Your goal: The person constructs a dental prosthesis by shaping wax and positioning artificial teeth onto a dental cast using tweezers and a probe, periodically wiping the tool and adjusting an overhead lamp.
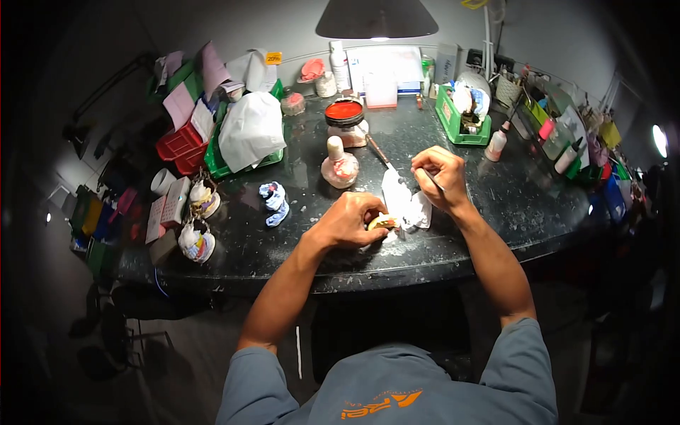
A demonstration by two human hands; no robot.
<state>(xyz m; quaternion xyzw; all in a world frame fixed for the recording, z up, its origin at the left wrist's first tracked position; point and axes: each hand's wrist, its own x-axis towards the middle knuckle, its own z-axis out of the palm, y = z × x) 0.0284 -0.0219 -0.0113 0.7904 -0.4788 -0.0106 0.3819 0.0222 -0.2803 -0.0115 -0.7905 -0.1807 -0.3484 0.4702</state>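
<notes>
My left hand [352, 221] is closed on a small yellowish and reddish piece [383, 222] just above the black tabletop. My right hand [440, 177] is pinched around a thin dark tool [431, 177], whose tip points down toward the left; most of its length is hidden by the fingers. Between the hands lies a crumpled white tissue [405, 202] with white bits beside it. A brush with a brown handle [378, 151] rests just beyond the tissue. To the left of it stands a round white jar with a stopper and reddish stains [340, 168].
Behind stands a jar with a red top [345, 113]. A blue-and-white model [273, 203] and two plaster models [197, 241] sit left. Green bins [467, 134] stand at back left and right. A dropper bottle [498, 142] is on the right; a lamp [377, 20] hangs above.
</notes>
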